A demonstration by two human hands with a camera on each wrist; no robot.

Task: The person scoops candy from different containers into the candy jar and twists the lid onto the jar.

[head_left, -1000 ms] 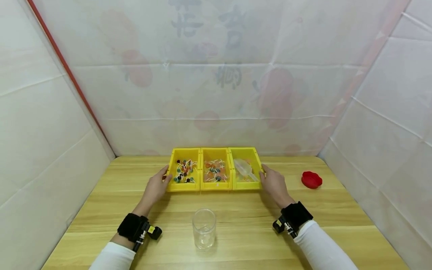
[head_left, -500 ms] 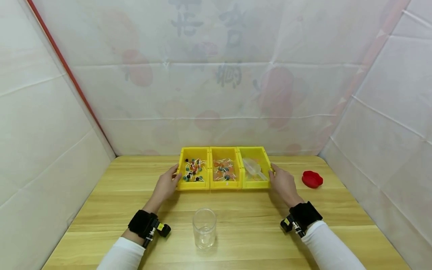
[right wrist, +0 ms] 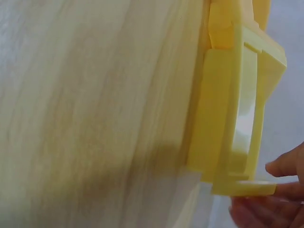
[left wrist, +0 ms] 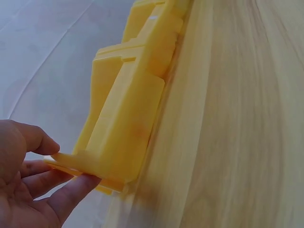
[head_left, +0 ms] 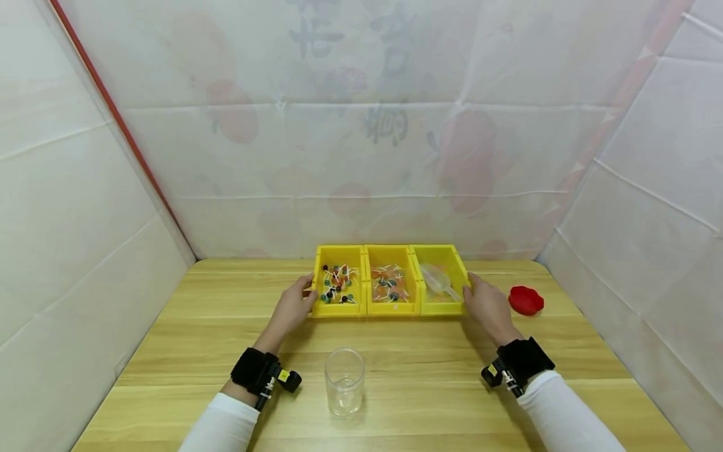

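Note:
Three yellow plastic bins stand joined side by side near the back of the table. The left bin (head_left: 339,310) and the middle bin (head_left: 393,309) hold small coloured balls on white sticks. In the right bin (head_left: 442,308) lies a clear scoop (head_left: 436,279) over some pale orange bits. My left hand (head_left: 295,305) grips the row's left end; the left wrist view shows the thumb and fingers on either side of the bin's rim (left wrist: 78,164). At the other end my right hand (head_left: 487,306) holds the outer rim (right wrist: 244,188) of the right bin.
A clear drinking glass (head_left: 345,392) stands upright nearer the front of the wooden table (head_left: 418,402). To the right of my right hand sits a small red scalloped dish (head_left: 526,301). White printed sheeting (head_left: 361,157) rises close behind the bins.
The row of bins has slid to the right along the back of the table, with both hands moving along at its ends. The glass and red dish stay in place.

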